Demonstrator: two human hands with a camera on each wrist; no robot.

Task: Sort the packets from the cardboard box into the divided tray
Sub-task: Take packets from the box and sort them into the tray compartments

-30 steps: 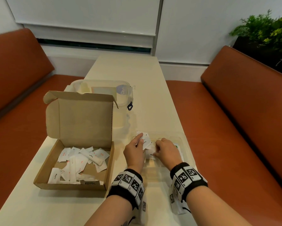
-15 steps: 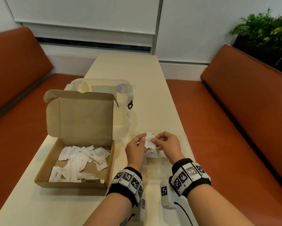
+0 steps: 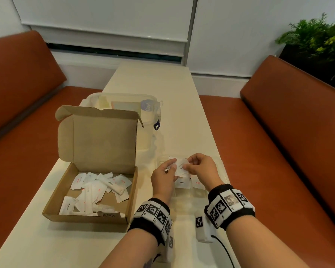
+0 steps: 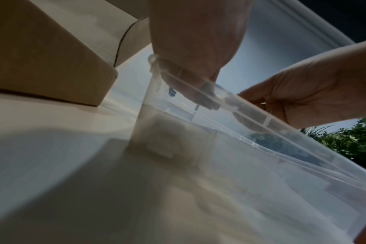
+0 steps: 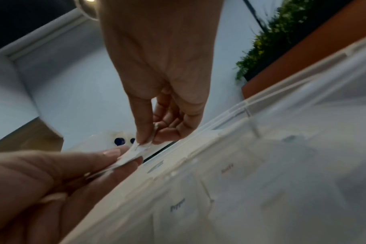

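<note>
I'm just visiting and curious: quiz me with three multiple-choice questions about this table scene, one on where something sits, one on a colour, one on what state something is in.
1. Where is the cardboard box relative to the divided tray?
A. To its left
B. To its right
C. Stacked on it

2. What colour are the bench seats?
A. Green
B. Reddish-brown
C. Grey

3. What is the box's lid doing?
A. Taped shut
C. Lying detached on the table
B. Standing open

Answers:
1 A, the head view shows the box left of the tray.
2 B, both benches are reddish-brown.
3 B, the lid stands upright behind the loose packets.
</note>
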